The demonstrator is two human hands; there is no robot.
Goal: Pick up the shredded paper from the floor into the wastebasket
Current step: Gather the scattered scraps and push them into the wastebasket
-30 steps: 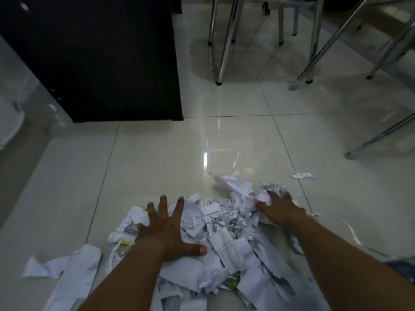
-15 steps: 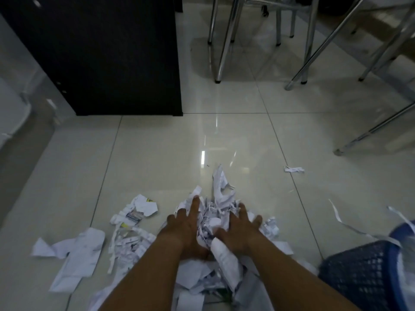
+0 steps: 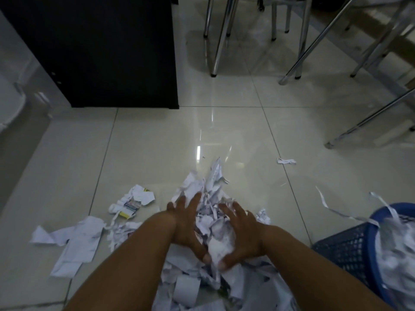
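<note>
A bunch of white shredded paper [image 3: 211, 198] is squeezed between my two hands, low in the middle of the view. My left hand [image 3: 185, 225] presses on its left side and my right hand [image 3: 242, 234] on its right side, thumbs nearly touching underneath. More torn paper [image 3: 202, 288] lies on the tiles below my wrists. A blue mesh wastebasket [image 3: 350, 250] stands at the lower right, with shredded paper inside and strips hanging over its rim.
Loose scraps lie to the left [image 3: 74, 241], with printed pieces [image 3: 132, 203] beside them. A single scrap [image 3: 286, 161] sits farther out on the right. A black cabinet [image 3: 101, 52] stands at the back left. Chrome chair legs [image 3: 217, 41] rise at the back and right.
My hands swept in from wide apart on the pile and pushed the paper together into a bunch between them. The view shifted right, bringing the blue wastebasket into sight.
</note>
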